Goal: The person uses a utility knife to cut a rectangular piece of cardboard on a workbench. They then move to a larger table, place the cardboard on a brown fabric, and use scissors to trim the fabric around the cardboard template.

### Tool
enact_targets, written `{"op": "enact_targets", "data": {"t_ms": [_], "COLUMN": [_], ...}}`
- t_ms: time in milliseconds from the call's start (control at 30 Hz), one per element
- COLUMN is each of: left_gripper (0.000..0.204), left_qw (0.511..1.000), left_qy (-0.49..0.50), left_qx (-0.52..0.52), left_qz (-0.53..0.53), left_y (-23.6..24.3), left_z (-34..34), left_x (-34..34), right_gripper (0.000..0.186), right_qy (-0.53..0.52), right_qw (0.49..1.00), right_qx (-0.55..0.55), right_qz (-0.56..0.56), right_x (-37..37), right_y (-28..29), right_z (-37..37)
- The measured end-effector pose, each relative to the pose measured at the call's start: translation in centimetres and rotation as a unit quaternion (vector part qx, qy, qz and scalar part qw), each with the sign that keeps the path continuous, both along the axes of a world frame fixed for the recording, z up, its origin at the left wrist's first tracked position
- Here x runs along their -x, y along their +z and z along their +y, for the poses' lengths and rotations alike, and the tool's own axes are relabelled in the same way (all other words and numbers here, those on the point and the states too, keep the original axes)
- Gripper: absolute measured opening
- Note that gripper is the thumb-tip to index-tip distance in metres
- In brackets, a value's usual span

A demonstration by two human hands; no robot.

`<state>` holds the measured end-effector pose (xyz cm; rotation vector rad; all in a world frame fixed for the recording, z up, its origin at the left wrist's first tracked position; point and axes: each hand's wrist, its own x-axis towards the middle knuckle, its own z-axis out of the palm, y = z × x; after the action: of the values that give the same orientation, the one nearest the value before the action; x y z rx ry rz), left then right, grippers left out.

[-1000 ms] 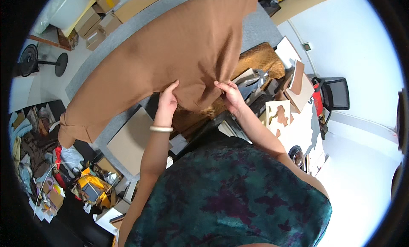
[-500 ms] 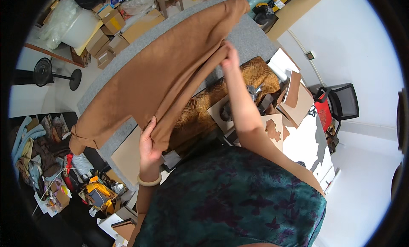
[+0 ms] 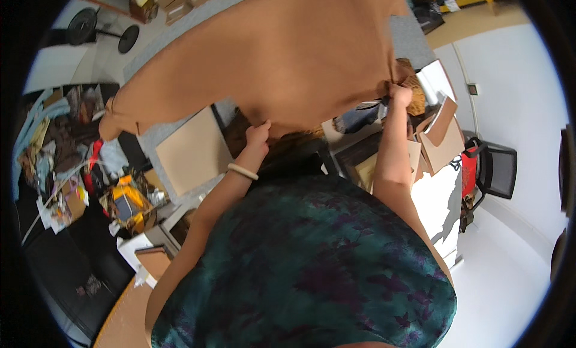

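Note:
A large brown leather hide (image 3: pixel 270 54) with an uneven outline is stretched out in front of me, its far part reaching past the upper edge of the view. My left hand (image 3: pixel 259 136) is closed on the near edge, with a bracelet at the wrist. Further right, my right hand (image 3: pixel 401 96) grips a bunched part of the same edge. Between the hands the hide hangs a little slack. Most of the grey table (image 3: pixel 180 33) lies hidden under it, and so does much of a golden-brown patterned cloth (image 3: pixel 415 100).
A beige board (image 3: pixel 192 150) lies on the table's left. Brown pieces (image 3: pixel 441 123) and white sheets (image 3: pixel 429 210) crowd the right side, near a black chair (image 3: pixel 499 168). A heap of cloth (image 3: pixel 66 120) and a yellow bag (image 3: pixel 129 201) are at left, a black fan (image 3: pixel 84 27) behind.
Both hands have moved right and apart along the near edge, pulling it wider. The hide's fold has opened out, and it now spreads flatter and higher in view.

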<state>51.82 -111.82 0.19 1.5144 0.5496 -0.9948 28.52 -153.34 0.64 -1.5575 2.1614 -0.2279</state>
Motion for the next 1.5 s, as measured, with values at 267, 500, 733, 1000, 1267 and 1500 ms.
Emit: {"op": "enact_targets", "data": {"t_ms": [267, 500, 733, 1000, 1267, 1500], "left_gripper": [0.020, 0.047, 0.038, 0.018, 0.018, 0.023], "left_qw": [0.990, 0.699, 0.938, 0.959, 0.963, 0.976], "left_qy": [-0.139, -0.017, 0.098, 0.001, -0.211, -0.201], "left_qx": [0.009, -0.538, -0.262, 0.047, 0.140, 0.045], "left_qz": [0.033, -0.471, -0.205, -0.281, -0.089, -0.076], "left_y": [5.6, -2.6, -3.4, 11.0, 3.6, -0.6], "left_z": [8.3, 37.4, 43.2, 19.2, 0.9, 0.9], "left_x": [0.3, -14.2, -15.1, -10.9, -9.6, -9.7], "right_gripper": [0.069, 0.039, 0.072, 0.053, 0.046, 0.036], "right_qy": [0.205, 0.593, 0.616, 0.428, 0.335, 0.308], "right_qw": [0.922, 0.727, 0.716, 0.784, 0.879, 0.895], "right_qx": [0.302, -0.174, -0.132, -0.015, -0.093, -0.145], "right_qz": [0.128, -0.299, -0.300, -0.449, -0.327, -0.287], "right_x": [-5.5, -21.9, -23.7, -21.3, -12.4, -12.4], "right_y": [6.7, 6.9, 3.3, 10.3, -0.4, -2.4], "right_z": [8.5, 35.1, 44.5, 23.5, 4.2, 6.7]}}
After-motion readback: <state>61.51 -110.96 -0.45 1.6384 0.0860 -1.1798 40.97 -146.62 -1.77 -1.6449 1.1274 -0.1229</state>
